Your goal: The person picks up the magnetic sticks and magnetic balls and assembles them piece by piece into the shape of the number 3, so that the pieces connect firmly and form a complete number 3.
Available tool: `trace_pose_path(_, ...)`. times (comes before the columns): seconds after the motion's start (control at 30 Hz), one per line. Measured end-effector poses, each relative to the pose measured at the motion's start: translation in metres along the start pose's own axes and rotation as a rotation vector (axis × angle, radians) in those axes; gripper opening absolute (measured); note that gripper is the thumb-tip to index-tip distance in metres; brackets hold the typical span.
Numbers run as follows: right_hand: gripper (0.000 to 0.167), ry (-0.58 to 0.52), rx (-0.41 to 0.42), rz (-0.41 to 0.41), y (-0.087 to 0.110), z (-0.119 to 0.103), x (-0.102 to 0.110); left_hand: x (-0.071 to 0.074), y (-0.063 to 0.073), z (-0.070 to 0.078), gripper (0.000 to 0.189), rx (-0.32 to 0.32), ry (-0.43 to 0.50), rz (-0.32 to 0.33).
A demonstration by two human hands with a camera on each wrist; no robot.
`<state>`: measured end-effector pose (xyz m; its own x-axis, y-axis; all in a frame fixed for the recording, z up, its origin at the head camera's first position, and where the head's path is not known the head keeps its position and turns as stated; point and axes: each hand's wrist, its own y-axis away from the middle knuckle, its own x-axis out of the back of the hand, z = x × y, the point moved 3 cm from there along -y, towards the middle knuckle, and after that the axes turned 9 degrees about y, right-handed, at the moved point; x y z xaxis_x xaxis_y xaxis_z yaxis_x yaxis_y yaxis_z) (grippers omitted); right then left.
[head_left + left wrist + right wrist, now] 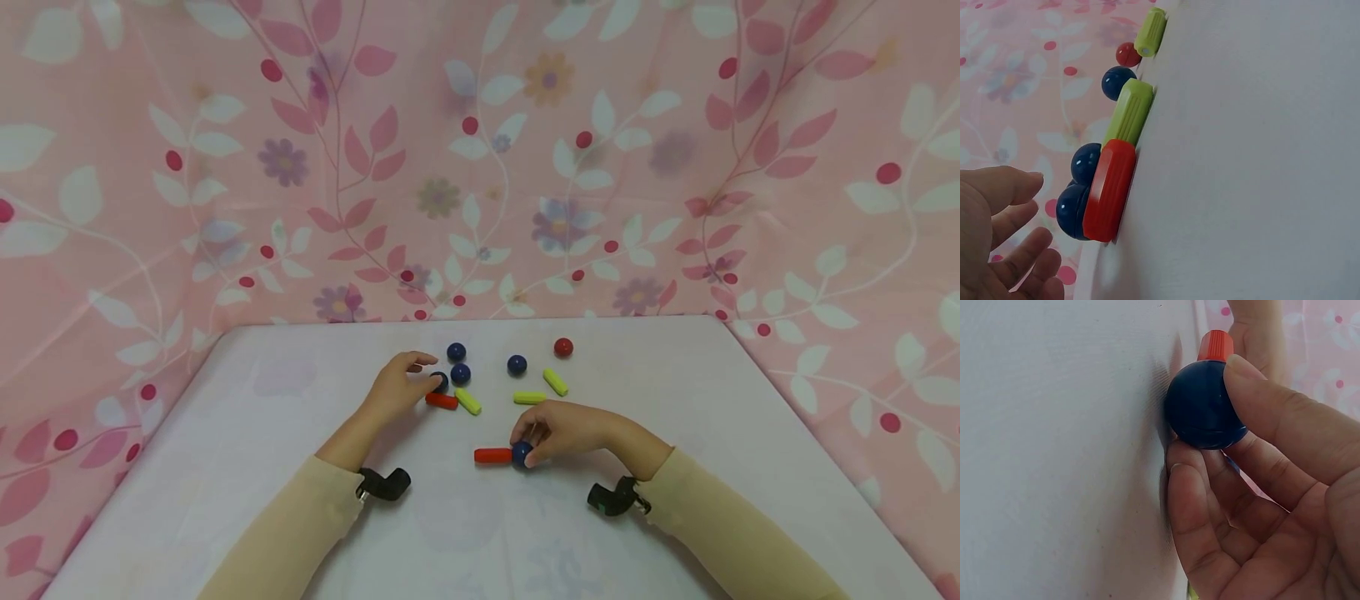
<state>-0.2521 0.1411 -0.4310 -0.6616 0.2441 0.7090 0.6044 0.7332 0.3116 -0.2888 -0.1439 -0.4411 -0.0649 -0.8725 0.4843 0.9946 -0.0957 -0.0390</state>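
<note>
My right hand [573, 427] pinches a glossy blue ball [1204, 403] between thumb and fingers, low at the white tabletop. Against that ball's left side lies a red grooved stick [492, 456], end-on to it. Farther back on the left, my left hand [397, 383] reaches with spread, relaxed fingers beside another blue ball [1072, 212]. A gap shows between its fingertips and that ball in the left wrist view. A second red stick [1110, 190] lies right along this ball, and a yellow-green stick [468, 402] follows it to the right.
Two more blue balls [461, 373] sit just behind the left group. Beyond the right hand are a blue ball [517, 365], a red ball [563, 347] and two yellow-green sticks [555, 382]. A floral pink cloth [480, 167] hangs behind the white table [225, 467].
</note>
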Motion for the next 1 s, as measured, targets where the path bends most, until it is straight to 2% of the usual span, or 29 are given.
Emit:
trace_pose_path(0.07, 0.026, -0.006, 0.001, 0.000, 0.000, -0.001, 0.000, 0.000, -0.002, -0.001, 0.039, 0.018, 0.005, -0.006)
trace_pose_path(0.33, 0.027, -0.015, 0.018, -0.007, 0.000, -0.002, 0.002, -0.004, -0.008, -0.004, 0.038, 0.020, 0.037, -0.047)
trace_pose_path(0.53, 0.026, -0.021, 0.016, -0.010, 0.000, -0.002, 0.001, -0.007, -0.009, -0.007, 0.036, 0.011, 0.017, -0.076)
trace_pose_path(1.0, 0.025, -0.018, 0.000, -0.010, 0.000, -0.001, 0.000, -0.006, -0.010, -0.012, 0.034, 0.010, -0.003, -0.051)
